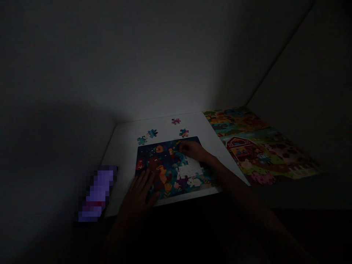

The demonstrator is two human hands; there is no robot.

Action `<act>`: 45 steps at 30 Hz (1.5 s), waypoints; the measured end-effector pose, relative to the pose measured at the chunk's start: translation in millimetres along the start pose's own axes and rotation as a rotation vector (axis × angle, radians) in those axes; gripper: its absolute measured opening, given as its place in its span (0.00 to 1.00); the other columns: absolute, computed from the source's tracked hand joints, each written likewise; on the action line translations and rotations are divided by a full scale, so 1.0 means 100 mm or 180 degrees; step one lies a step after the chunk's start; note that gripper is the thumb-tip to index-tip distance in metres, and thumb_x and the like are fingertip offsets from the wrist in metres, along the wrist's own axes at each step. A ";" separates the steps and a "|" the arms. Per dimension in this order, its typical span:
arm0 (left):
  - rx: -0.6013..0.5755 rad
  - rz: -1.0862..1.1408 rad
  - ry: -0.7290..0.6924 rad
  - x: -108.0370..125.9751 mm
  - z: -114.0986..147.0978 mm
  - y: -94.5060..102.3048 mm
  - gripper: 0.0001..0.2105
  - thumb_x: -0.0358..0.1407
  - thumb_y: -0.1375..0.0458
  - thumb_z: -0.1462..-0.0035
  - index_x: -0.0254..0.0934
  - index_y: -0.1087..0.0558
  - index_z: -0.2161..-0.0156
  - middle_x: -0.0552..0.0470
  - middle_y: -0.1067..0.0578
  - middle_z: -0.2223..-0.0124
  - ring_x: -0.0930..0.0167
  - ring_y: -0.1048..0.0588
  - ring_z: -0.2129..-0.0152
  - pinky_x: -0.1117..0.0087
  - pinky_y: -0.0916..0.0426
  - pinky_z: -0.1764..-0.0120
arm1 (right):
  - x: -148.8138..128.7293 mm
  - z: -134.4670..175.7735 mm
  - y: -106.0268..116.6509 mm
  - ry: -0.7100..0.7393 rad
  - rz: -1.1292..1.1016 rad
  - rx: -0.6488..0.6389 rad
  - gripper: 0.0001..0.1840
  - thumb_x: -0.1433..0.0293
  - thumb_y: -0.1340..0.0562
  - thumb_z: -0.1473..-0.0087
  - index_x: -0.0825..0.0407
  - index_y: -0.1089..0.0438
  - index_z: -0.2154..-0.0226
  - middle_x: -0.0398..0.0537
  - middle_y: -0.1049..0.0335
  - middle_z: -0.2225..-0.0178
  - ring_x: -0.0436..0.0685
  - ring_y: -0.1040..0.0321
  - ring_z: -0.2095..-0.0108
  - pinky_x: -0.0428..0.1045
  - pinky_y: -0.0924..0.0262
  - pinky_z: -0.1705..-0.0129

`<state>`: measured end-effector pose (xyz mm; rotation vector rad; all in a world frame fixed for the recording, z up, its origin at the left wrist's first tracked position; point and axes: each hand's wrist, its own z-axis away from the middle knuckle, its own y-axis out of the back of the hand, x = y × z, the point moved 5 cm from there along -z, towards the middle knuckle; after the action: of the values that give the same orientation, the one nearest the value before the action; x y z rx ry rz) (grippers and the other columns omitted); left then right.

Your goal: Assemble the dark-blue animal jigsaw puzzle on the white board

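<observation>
A partly assembled jigsaw puzzle [154,161] with dark blue animal pictures lies on a white board. A pale gap [191,168] shows in its right half, above a white rabbit picture. My left hand [141,187] lies flat on the puzzle's lower left side, fingers apart. My right hand [192,150] is at the puzzle's upper right, thumb and fingers pinched together against its surface; what they hold, if anything, is hidden. Beyond the top edge lie several loose puzzle pieces: a teal piece [152,133], a pale teal piece [142,140], a pink-purple piece [176,121] and a multicoloured piece [184,132].
The white board [125,146] reaches back to a wall [165,73]. On the right lie a farm picture [247,154] and another animal picture [233,119] behind it. A pixelated purple rectangular thing [99,190] is at the left edge. The scene is very dim.
</observation>
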<state>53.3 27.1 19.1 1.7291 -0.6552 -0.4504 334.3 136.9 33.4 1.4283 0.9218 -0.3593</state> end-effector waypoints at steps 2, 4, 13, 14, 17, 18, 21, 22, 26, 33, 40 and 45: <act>0.0055 0.0003 0.0021 0.02 -0.01 0.00 0.30 0.49 0.52 0.35 0.38 0.47 0.32 0.42 0.40 0.33 0.60 0.41 0.36 0.52 0.40 0.39 | 0.01 -0.01 0.02 0.0053 -0.0275 0.0039 0.04 0.73 0.40 0.47 0.53 0.29 0.68 0.44 0.29 0.69 0.51 0.34 0.68 0.46 0.43 0.65; 0.0117 0.0071 0.0057 0.05 -0.03 0.03 0.30 0.48 0.50 0.35 0.38 0.45 0.33 0.43 0.39 0.34 0.60 0.39 0.37 0.52 0.39 0.39 | 0.04 -0.02 0.05 -0.0010 -0.0608 0.0148 0.05 0.69 0.40 0.46 0.54 0.29 0.68 0.44 0.29 0.69 0.52 0.34 0.68 0.47 0.41 0.65; 0.0256 0.0059 0.0084 0.07 -0.06 0.10 0.32 0.52 0.48 0.38 0.37 0.42 0.34 0.39 0.40 0.33 0.55 0.41 0.36 0.43 0.47 0.37 | 0.23 -0.21 0.45 -0.0362 -0.1121 0.0889 0.13 0.60 0.38 0.51 0.53 0.29 0.68 0.46 0.26 0.69 0.54 0.32 0.68 0.50 0.38 0.61; 0.0282 0.0047 0.0063 0.07 -0.06 0.09 0.33 0.53 0.48 0.38 0.36 0.42 0.34 0.39 0.41 0.33 0.55 0.42 0.36 0.43 0.47 0.37 | 0.27 -0.27 0.52 -0.0386 -0.1067 0.0994 0.13 0.60 0.38 0.52 0.53 0.29 0.69 0.46 0.27 0.70 0.54 0.33 0.68 0.50 0.38 0.61; 0.0396 0.0039 0.0041 0.05 -0.05 0.08 0.33 0.53 0.48 0.38 0.37 0.43 0.34 0.39 0.41 0.33 0.55 0.41 0.36 0.47 0.42 0.39 | 0.43 -0.44 0.75 -0.0480 -0.0943 0.1405 0.12 0.60 0.38 0.54 0.52 0.30 0.71 0.44 0.29 0.73 0.54 0.34 0.70 0.50 0.39 0.63; 0.0443 0.0036 0.0055 0.04 -0.05 0.08 0.33 0.52 0.48 0.38 0.38 0.43 0.33 0.39 0.41 0.33 0.55 0.40 0.37 0.48 0.40 0.39 | 0.48 -0.48 0.80 -0.0548 -0.0922 0.1547 0.13 0.59 0.39 0.54 0.52 0.31 0.71 0.44 0.30 0.73 0.53 0.35 0.71 0.50 0.39 0.64; 0.0602 0.0051 0.0014 0.04 -0.05 0.10 0.31 0.49 0.47 0.37 0.40 0.44 0.33 0.42 0.39 0.33 0.57 0.39 0.37 0.50 0.39 0.40 | 0.63 -0.55 0.86 -0.0687 -0.0818 0.1969 0.14 0.58 0.41 0.54 0.52 0.32 0.71 0.45 0.30 0.73 0.54 0.35 0.70 0.50 0.39 0.64; 0.0634 0.0059 -0.0030 0.04 -0.05 0.11 0.30 0.47 0.47 0.37 0.41 0.44 0.33 0.43 0.38 0.34 0.58 0.39 0.37 0.51 0.39 0.40 | 0.66 -0.55 0.85 -0.0689 -0.0751 0.2054 0.15 0.58 0.42 0.53 0.52 0.32 0.71 0.46 0.29 0.72 0.55 0.34 0.69 0.50 0.39 0.63; 0.0643 0.0090 -0.0073 0.05 -0.07 0.13 0.29 0.42 0.47 0.36 0.44 0.46 0.32 0.46 0.36 0.35 0.59 0.38 0.38 0.51 0.37 0.41 | 0.70 -0.51 0.66 -0.0675 -0.0415 0.1864 0.15 0.58 0.43 0.50 0.52 0.30 0.70 0.49 0.26 0.68 0.56 0.32 0.66 0.51 0.39 0.60; 0.0476 -0.0043 0.0078 0.06 -0.07 0.12 0.31 0.43 0.46 0.38 0.44 0.47 0.32 0.44 0.41 0.32 0.57 0.42 0.36 0.49 0.41 0.39 | 0.64 -0.53 0.51 -0.0604 0.0256 0.1255 0.15 0.60 0.43 0.45 0.52 0.27 0.66 0.52 0.26 0.64 0.58 0.30 0.62 0.52 0.40 0.57; 0.0206 -0.0206 0.0100 0.11 -0.07 0.15 0.35 0.48 0.45 0.39 0.42 0.50 0.31 0.45 0.47 0.30 0.56 0.46 0.34 0.49 0.42 0.39 | 0.54 -0.51 0.51 -0.0695 0.0212 0.1171 0.16 0.59 0.41 0.45 0.52 0.26 0.63 0.53 0.26 0.63 0.59 0.28 0.62 0.52 0.37 0.59; 0.0187 -0.0045 0.0110 0.10 -0.07 0.15 0.35 0.50 0.47 0.38 0.43 0.51 0.31 0.46 0.44 0.31 0.58 0.43 0.36 0.49 0.42 0.39 | 0.05 -0.63 0.29 -0.0365 0.0077 0.0756 0.14 0.60 0.42 0.42 0.51 0.27 0.58 0.52 0.25 0.60 0.57 0.27 0.63 0.51 0.34 0.62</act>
<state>62.6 23.6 36.3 1.7944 -0.6371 -0.4137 337.5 201.9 56.5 1.6160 0.7875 -0.5412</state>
